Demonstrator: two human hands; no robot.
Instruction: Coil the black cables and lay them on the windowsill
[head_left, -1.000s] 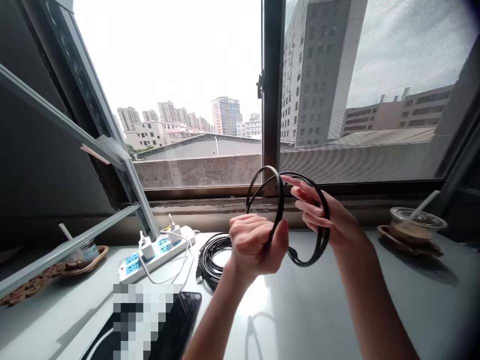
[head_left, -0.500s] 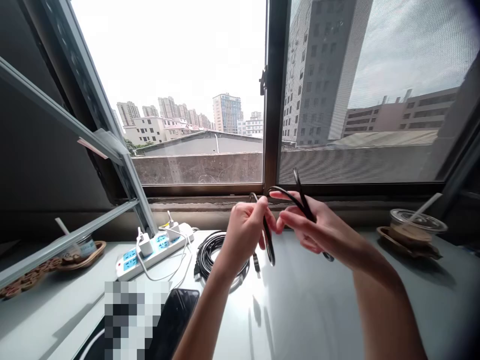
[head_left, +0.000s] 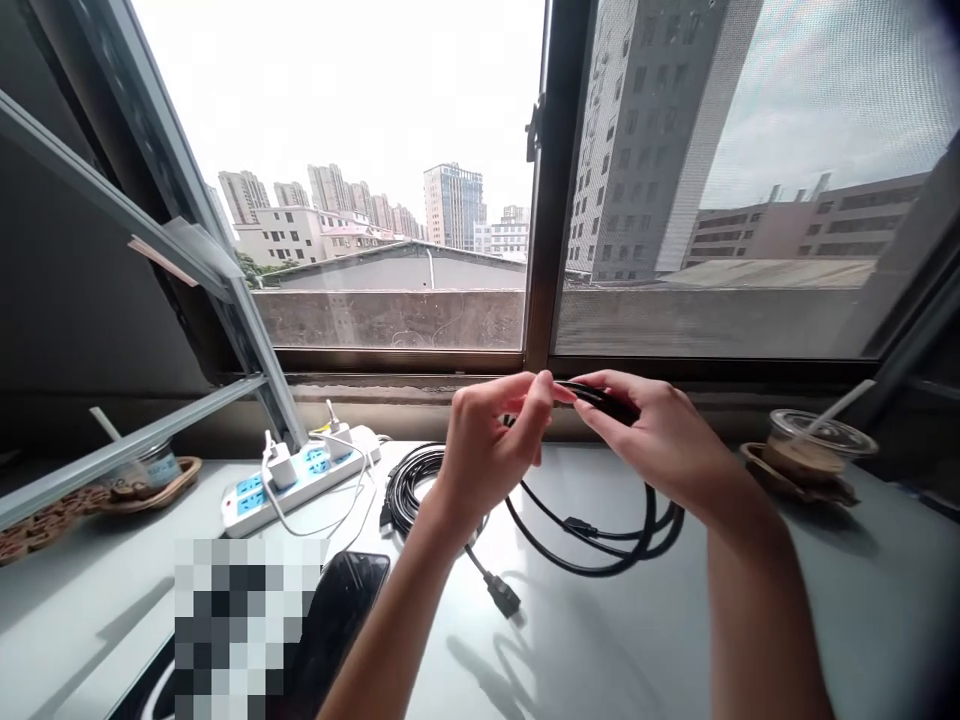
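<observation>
A black cable (head_left: 600,572) hangs in wide loops above the white table, gathered between my two hands. My left hand (head_left: 499,440) pinches it with thumb and fingertips. My right hand (head_left: 649,425) is closed round the upper part of the loops, close to the left fingertips. One connector (head_left: 580,527) shows inside the loops. Another black plug (head_left: 502,596) hangs below my left hand; where its cable leads is partly hidden. Behind my left forearm a second coiled black cable (head_left: 409,480) lies on the table.
A white power strip (head_left: 300,478) with white plugs and cords stands left of the coil. The black phone (head_left: 349,610) lies nearer me. Lidded cups in brown holders stand at the right (head_left: 814,455) and left (head_left: 154,475). A metal frame (head_left: 225,270) slants at the left, before the window.
My right fingers, spread before, have closed round the cable. Its loops now hang lower and wider between my hands, and a connector has come into view. The view has tilted slightly down.
</observation>
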